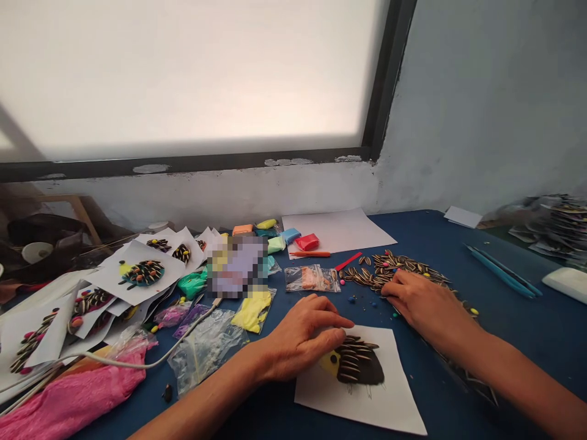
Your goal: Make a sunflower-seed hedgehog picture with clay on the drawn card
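My left hand [305, 336] lies over the upper left of a white sheet [380, 412], fingers stretched out, thumb near the picture. On that sheet is a hedgehog shape with a yellow face [329, 364] and a dark body [370, 371]. Rows of striped sunflower seeds [358, 349] stick out of the body's upper left part. At the near edge of a heap of loose sunflower seeds [408, 266], my right hand [419, 302] has its fingertips pinched together. Whatever is between those fingertips is hidden.
Finished seed hedgehogs on paper [144, 272] are piled at left, by a pink bag [92, 391] and a white cable [151, 365]. Colored clay packets [254, 310] lie mid-table. Blue tweezers [504, 272] and a white object [566, 284] are at right. A window is behind.
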Demonstrator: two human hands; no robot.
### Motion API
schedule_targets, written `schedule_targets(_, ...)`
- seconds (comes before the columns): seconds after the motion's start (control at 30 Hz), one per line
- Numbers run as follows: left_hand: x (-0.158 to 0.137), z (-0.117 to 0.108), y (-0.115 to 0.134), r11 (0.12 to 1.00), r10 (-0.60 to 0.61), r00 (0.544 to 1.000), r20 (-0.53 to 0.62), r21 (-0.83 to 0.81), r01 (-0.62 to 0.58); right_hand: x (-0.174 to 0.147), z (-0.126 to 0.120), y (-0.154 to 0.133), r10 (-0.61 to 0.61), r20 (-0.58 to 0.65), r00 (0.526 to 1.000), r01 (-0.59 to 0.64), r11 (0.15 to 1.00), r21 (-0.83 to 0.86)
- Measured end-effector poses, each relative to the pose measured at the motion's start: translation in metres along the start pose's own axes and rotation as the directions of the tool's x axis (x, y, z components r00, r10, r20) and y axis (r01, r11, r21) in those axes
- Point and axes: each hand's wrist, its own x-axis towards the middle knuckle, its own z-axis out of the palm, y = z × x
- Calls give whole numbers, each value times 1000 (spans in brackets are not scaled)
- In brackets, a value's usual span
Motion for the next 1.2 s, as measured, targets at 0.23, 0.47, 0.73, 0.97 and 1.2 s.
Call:
schedule_targets(0.23, 1, 0, 0, 1000, -11, 1000, 4, -6, 11, -2, -5, -1, 40, -56, 998, -32, 988, 150)
schedule_targets(0.47, 0, -1, 2, 1000, -9, 1000, 4, -4, 9, -26, -23, -15, 104, 22, 994, -103, 889, 446)
schedule_targets(0.73, 0, 0, 1, 1000, 7, 1000, -1, 14, -7, -46, -22, -34, 151, 115, 982, -190, 763, 618)
schedule_targets(0.97, 0, -1, 0, 997, 39, 999, 21, 68, -40, -52, -16, -39, 25, 77, 997, -62, 848, 526)
schedule_targets(1.2, 1, 0, 0, 993, 57, 997, 45, 101, -61, -50, -12, -45, -19, 123, 992, -44, 869, 493)
